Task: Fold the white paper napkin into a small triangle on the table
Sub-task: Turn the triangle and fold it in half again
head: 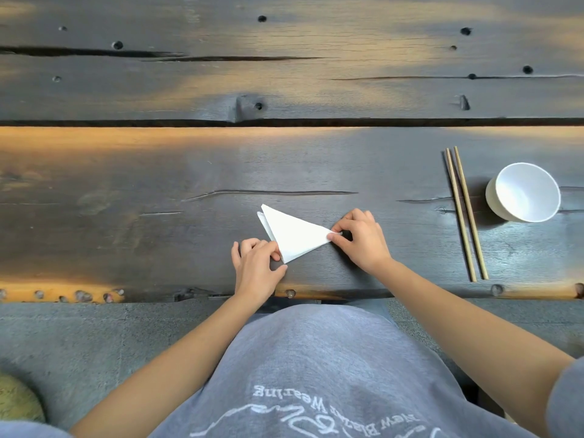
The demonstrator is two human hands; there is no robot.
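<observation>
Closest to the camera, a person in a grey printed shirt (331, 374) sits at a dark wooden plank table (158, 191), both bare forearms reaching forward over its near edge. The left hand (256, 267) rests on the table near that edge, its thumb and curled fingers pinching the near corner of a white paper napkin (292, 235). The right hand (363, 238), a little farther in and to the right, pinches the napkin's right-hand corner between thumb and forefinger, the other fingers curled. The napkin lies flat on the table between the two hands, already folded into a triangle, its third point aimed away from the person and to the left, with layered edges showing along its left side. Well off to the right, a pair of wooden chopsticks (464, 213) lies side by side, pointing away from the person. Just beyond them to the right sits a white bowl (524, 192), empty. Farther back, more weathered planks with cracks and knot holes.
</observation>
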